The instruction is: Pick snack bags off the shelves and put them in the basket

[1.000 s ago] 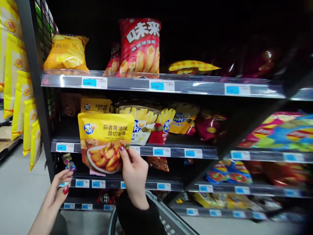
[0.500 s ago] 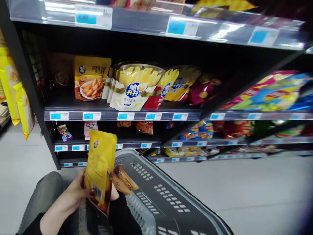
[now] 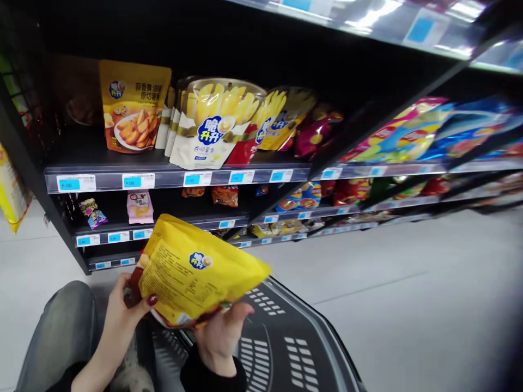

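Note:
A yellow snack bag (image 3: 196, 269) lies tilted with its printed back side up, held between both hands above a dark grey shopping basket (image 3: 286, 348). My left hand (image 3: 122, 307) grips the bag's left edge, thumb on top with a red nail. My right hand (image 3: 223, 332) supports the bag from below at its lower right, fingers curled against it. A matching yellow bag (image 3: 133, 106) stands on the shelf above at the left.
Black store shelves (image 3: 171, 177) with blue price tags hold chip bags (image 3: 214, 125) and small packets (image 3: 139, 206). Colourful bags (image 3: 408, 133) fill the shelves to the right. Grey floor (image 3: 408, 294) stretches right. My knee in grey trousers (image 3: 57, 326) is at lower left.
The bag has gone from upright on its edge to lying flat, back side up, above the basket. The view has dropped and shifted, so the shelves sit higher and more to the left.

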Demonstrator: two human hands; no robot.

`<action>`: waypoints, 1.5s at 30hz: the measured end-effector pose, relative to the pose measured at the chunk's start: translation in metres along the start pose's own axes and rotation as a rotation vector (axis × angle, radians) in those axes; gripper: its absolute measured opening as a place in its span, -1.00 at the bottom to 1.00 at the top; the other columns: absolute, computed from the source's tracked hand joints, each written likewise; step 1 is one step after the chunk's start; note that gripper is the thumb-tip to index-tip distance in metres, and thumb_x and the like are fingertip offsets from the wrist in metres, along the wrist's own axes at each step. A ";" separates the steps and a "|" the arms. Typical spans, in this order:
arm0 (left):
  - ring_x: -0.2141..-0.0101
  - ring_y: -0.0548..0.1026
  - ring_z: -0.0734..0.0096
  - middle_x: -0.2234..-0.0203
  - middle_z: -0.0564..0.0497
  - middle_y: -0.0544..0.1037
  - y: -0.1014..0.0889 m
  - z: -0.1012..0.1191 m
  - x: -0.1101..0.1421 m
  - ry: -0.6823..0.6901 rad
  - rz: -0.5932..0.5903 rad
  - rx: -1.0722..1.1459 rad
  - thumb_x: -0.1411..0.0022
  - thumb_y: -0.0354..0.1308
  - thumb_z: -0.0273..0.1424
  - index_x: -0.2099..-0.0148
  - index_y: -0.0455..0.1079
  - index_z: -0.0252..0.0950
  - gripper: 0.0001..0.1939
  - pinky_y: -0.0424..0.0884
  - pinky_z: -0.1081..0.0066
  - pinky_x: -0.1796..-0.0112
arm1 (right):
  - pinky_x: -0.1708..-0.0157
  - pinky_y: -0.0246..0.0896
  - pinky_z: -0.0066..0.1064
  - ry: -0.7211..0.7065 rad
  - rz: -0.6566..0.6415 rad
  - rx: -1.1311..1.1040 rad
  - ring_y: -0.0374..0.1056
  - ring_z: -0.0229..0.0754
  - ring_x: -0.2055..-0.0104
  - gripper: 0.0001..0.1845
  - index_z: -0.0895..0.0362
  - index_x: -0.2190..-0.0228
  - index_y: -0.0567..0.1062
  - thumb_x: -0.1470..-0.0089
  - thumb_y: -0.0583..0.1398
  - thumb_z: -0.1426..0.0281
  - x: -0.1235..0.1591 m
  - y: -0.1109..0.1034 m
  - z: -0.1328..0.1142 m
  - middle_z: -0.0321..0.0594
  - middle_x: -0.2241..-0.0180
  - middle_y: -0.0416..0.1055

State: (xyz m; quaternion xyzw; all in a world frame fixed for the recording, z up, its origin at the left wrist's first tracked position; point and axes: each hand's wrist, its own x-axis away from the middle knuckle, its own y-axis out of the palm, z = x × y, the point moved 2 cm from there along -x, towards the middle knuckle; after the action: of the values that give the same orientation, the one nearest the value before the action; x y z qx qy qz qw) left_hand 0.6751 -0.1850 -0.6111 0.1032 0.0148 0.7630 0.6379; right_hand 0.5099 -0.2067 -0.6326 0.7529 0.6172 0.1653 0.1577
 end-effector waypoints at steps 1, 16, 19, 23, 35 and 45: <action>0.20 0.44 0.27 0.29 -0.01 0.52 0.001 0.000 0.001 0.007 0.018 -0.052 -0.04 0.32 -0.19 0.18 0.35 -0.28 -0.63 0.36 0.39 0.19 | 0.25 0.41 -0.11 0.021 0.011 -0.034 0.50 0.07 0.27 -0.06 0.09 0.13 0.51 0.25 0.04 -0.39 0.002 -0.001 0.000 -0.04 0.34 0.56; 0.13 0.53 0.16 0.15 -0.08 0.59 -0.004 -0.001 -0.007 -0.050 -0.232 -0.093 -0.06 0.30 -0.17 0.05 0.38 -0.30 -0.54 0.43 0.32 0.10 | 0.16 0.41 -0.11 0.274 0.083 -0.151 0.48 0.09 0.17 -0.43 0.12 0.40 0.46 0.47 0.48 0.11 -0.017 0.016 -0.014 -0.12 0.26 0.57; 0.10 0.52 0.13 0.11 -0.13 0.57 -0.005 -0.001 -0.008 -0.014 -0.193 -0.174 -0.10 0.26 -0.14 0.00 0.34 -0.31 -0.51 0.44 0.26 0.09 | 0.17 0.42 -0.12 0.297 0.070 -0.137 0.48 0.09 0.18 -0.38 0.15 0.35 0.49 0.48 0.47 0.09 -0.021 0.022 -0.015 -0.09 0.25 0.57; -0.16 0.30 0.12 -0.17 -0.17 0.33 0.000 0.000 -0.002 0.203 -0.020 -0.489 -0.27 0.05 -0.19 -0.25 0.10 -0.21 -0.45 0.25 0.07 -0.11 | 0.19 0.42 -0.17 0.281 0.126 -0.045 0.47 0.07 0.17 -0.34 0.16 0.28 0.48 0.40 0.43 0.02 -0.018 0.022 -0.013 -0.08 0.18 0.54; -0.25 0.14 0.04 -0.14 -0.11 0.38 0.021 -0.016 -0.016 -0.293 -0.497 0.612 0.00 -0.07 0.30 -0.15 0.36 -0.19 -0.13 0.02 0.09 -0.25 | -0.21 0.04 0.02 -0.737 -0.649 1.038 -0.01 0.07 -0.30 -0.37 0.01 -0.23 0.16 -0.20 0.06 0.08 0.041 0.057 -0.045 -0.18 -0.28 0.08; -0.12 0.34 0.14 -0.09 0.03 0.45 0.057 -0.007 -0.032 -0.416 -0.735 0.515 -0.10 0.13 0.07 -0.09 0.41 -0.09 -0.42 0.25 0.15 -0.10 | 0.20 0.40 -0.23 -1.091 -0.478 1.476 0.35 0.04 0.02 -0.50 0.28 -0.08 0.25 -0.07 0.08 0.48 -0.013 0.015 -0.083 0.06 0.05 0.40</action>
State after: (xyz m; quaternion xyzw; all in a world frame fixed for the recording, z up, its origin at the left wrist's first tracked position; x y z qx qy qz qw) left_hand 0.6239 -0.2262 -0.6139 0.3955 0.1105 0.4224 0.8081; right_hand 0.4841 -0.2195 -0.5525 0.4896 0.5447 -0.6781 -0.0615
